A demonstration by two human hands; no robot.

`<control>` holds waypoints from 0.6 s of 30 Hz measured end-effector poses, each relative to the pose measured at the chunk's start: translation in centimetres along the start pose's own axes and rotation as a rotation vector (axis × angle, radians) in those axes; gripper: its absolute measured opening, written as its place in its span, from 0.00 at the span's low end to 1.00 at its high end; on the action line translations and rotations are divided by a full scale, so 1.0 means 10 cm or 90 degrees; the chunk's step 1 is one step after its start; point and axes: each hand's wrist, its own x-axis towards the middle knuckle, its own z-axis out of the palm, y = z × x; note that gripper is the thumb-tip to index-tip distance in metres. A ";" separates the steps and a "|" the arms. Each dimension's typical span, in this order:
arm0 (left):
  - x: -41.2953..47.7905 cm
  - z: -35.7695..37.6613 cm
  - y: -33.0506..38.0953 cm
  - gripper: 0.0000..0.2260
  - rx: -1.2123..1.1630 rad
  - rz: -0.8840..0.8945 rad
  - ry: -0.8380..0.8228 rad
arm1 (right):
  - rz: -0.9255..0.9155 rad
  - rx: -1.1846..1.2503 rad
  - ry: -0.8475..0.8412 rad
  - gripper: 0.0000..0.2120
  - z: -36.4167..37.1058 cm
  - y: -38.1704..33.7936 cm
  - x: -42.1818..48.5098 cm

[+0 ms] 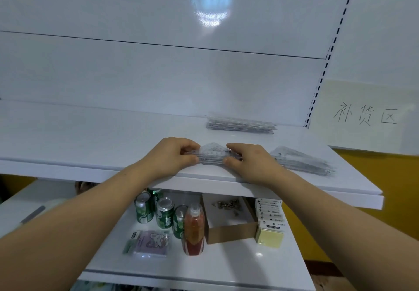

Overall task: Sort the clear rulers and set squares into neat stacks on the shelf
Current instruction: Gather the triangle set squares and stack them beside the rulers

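Note:
A stack of clear set squares (212, 153) lies near the front edge of the white shelf (90, 136). My left hand (172, 154) grips its left end, fingers curled over the top and thumb at the front. My right hand (251, 161) grips its right end the same way. A second stack of clear set squares (301, 160) lies just right of my right hand. A stack of clear rulers (240, 124) rests further back, against the shelf's back panel.
On the lower shelf (226, 268) stand several green cans (164, 212), a red bottle (193, 229), a cardboard box (229, 220), sticky-note packs (269, 222) and a purple packet (152, 243). A paper sign (365, 116) hangs at the right.

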 end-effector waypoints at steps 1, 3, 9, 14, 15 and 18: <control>0.00 0.00 0.00 0.15 0.003 0.001 0.000 | -0.003 -0.005 -0.002 0.26 0.00 0.00 0.00; 0.00 -0.01 0.00 0.14 -0.002 0.005 -0.003 | -0.001 -0.009 -0.013 0.26 -0.01 -0.02 -0.01; -0.02 0.02 0.01 0.07 -0.029 0.022 0.030 | 0.006 -0.018 0.001 0.20 -0.01 -0.07 -0.02; -0.05 -0.02 0.01 0.18 -0.011 0.012 -0.020 | 0.005 -0.018 -0.054 0.31 -0.02 -0.03 0.00; -0.05 -0.03 0.01 0.19 0.010 0.006 -0.035 | 0.010 -0.015 -0.060 0.33 -0.02 -0.02 0.00; -0.02 -0.06 -0.01 0.17 0.060 0.001 -0.038 | 0.000 -0.026 -0.044 0.29 -0.03 0.01 0.00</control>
